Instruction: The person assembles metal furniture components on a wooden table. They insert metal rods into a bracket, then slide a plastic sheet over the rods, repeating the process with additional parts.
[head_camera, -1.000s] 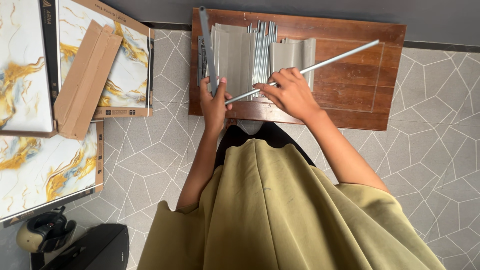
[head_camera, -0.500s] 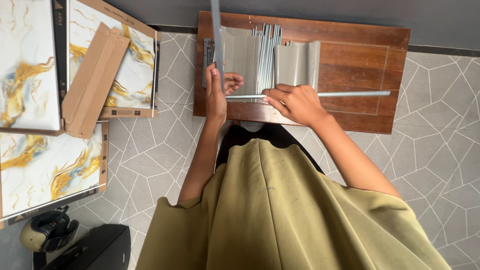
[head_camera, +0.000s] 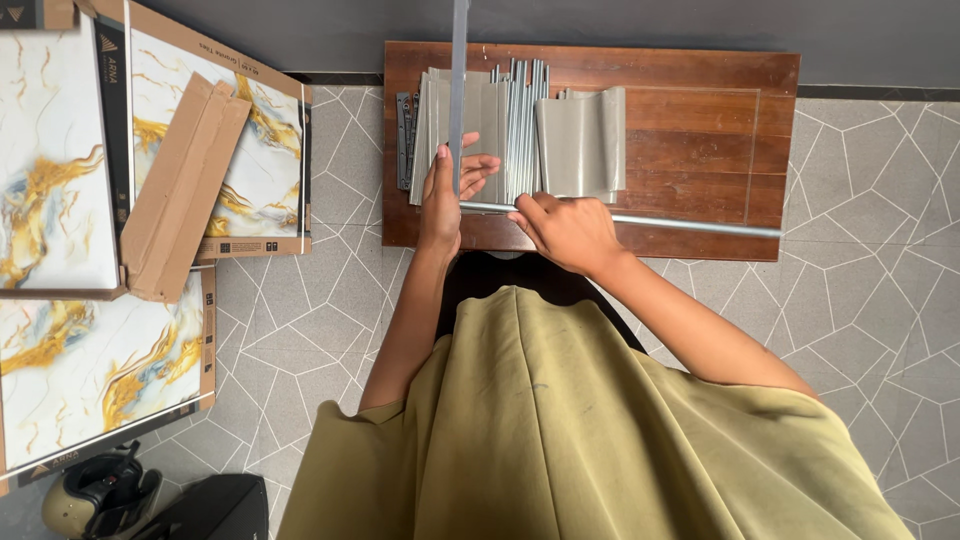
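Hands are working over the near edge of the wooden table (head_camera: 700, 130), probably so both rods stay braced. Left hand (head_camera: 445, 195) has fingers loosely curled round an upright grey rod (head_camera: 458, 70). Right hand (head_camera: 565, 232) is closed over a horizontal metal rod (head_camera: 690, 224), meeting the upright one, near the stacked grey panels (head_camera: 580, 140).

Person in a loose olive-green garment, seen from above.
The wide fabric (head_camera: 560, 420) falls in soft folds; both forearms are bare, left hand (head_camera: 445, 195) and right hand (head_camera: 565, 230) ungloved.
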